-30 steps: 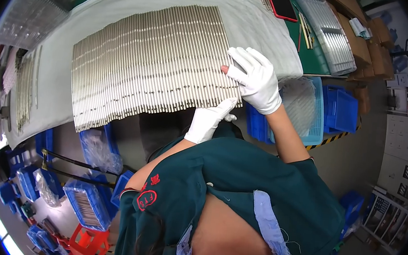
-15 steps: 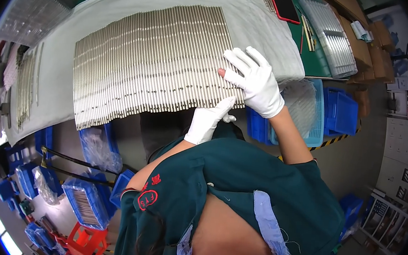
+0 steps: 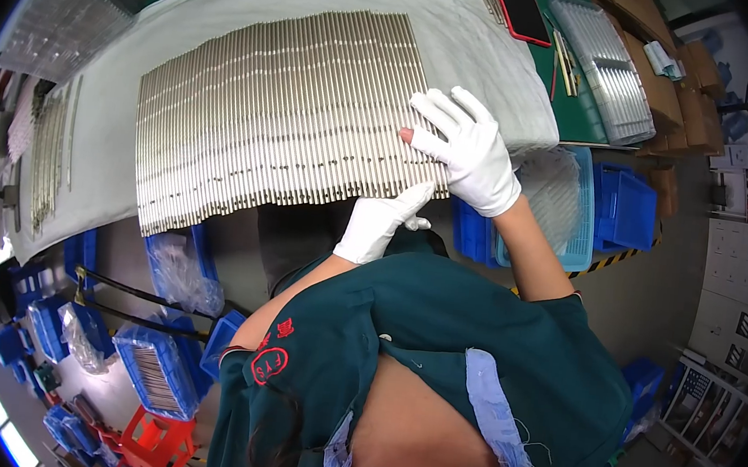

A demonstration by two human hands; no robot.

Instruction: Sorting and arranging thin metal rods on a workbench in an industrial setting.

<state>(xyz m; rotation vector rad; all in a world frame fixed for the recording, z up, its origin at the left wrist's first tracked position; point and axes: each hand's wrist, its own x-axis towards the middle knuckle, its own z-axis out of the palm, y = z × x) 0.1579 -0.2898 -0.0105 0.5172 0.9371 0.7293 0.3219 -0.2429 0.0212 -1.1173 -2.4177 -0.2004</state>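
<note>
Moved inward: white-gloved right hand (image 3: 475, 158), fingers apart, three o'clock on slim silvery rods (image 3: 277, 116); white-gloved left hand (image 3: 377, 223), five o'clock, grip unclear, likely steadying.

White-gloved hands (image 3: 478, 161), dark green shirt (image 3: 466, 310), red embroidery (image 3: 268, 367), frayed light-blue strips (image 3: 492, 407)

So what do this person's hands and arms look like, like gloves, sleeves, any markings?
The left hand and right hand wear plain white gloves; the right one leaves the thumb tip uncovered. The forearms are bare, below short dark green sleeves with a thin trim at the hem. Red embroidery marks the shirt on its left side.
</note>
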